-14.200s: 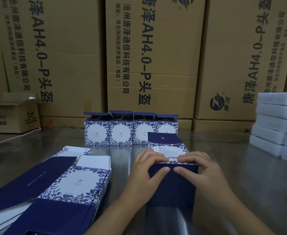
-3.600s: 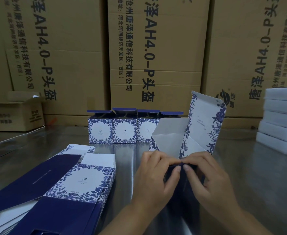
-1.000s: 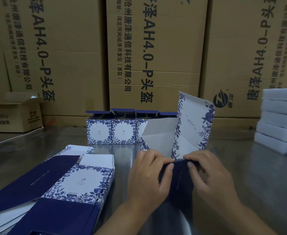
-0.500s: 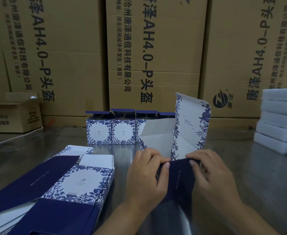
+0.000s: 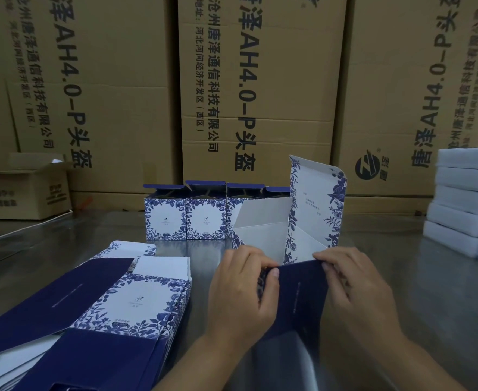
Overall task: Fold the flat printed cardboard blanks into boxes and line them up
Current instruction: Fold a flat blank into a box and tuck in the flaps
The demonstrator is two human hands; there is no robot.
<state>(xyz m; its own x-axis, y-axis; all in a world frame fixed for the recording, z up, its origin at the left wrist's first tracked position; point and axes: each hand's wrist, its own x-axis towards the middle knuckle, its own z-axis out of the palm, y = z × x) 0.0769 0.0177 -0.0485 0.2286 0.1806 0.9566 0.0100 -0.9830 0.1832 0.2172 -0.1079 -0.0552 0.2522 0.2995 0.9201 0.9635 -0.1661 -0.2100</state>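
Your left grip [image 5: 243, 292] and right grip [image 5: 356, 289] both pinch the navy edge of the half-folded box [image 5: 302, 297], just in front of the finished row [image 5: 185, 218]. Pull unevenly and it creases crooked, won't line up.

Flat blanks [image 5: 136, 300] left of half-folded box [image 5: 297, 294], finished boxes [image 5: 187, 215] behind, cartons [image 5: 260, 80] beyond

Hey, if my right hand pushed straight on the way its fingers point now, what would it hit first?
Probably the half-folded box itself: the right hand pinches its near edge, and its fingers aim at the upright floral flap just beyond. Depth is hard to judge.
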